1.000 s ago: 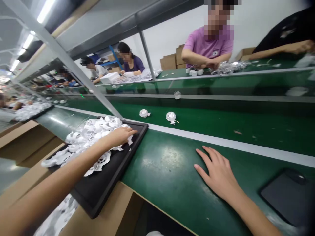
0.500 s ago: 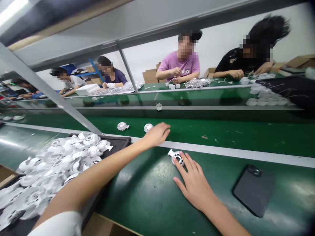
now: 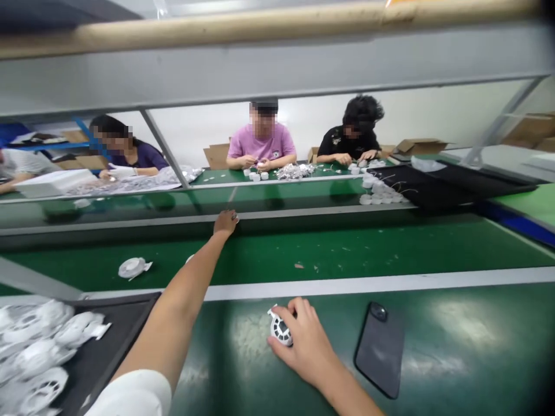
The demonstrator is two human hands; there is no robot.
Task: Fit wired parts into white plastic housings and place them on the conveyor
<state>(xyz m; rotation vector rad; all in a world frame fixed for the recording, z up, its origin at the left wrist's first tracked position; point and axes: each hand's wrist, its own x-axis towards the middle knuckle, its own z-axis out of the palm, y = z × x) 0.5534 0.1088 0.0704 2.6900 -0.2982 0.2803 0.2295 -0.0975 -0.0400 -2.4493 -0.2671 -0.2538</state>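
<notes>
My left hand (image 3: 225,222) is stretched far across the green belt to the grey ledge, its fingers closed on a small white part (image 3: 236,218) that shows only at the fingertips. On the near green table my right hand (image 3: 306,341) curls around a white round plastic housing (image 3: 281,331) with dark slots and a small tab. The thumb lies at its near edge and the index finger at its far edge. Another white round housing (image 3: 133,267) sits on the belt, left of my left arm. One more is mostly hidden behind that forearm.
A black tray (image 3: 124,341) heaped with white housings (image 3: 39,346) is at the left. A dark phone (image 3: 380,349) lies right of my right hand. Across the belt, several people work at a bench with white parts (image 3: 381,193) and a black tray (image 3: 459,182). A metal frame crosses above.
My left hand has reached farther over the belt to the small white part on the ledge. My right fingers have closed around the housing. The view has turned right.
</notes>
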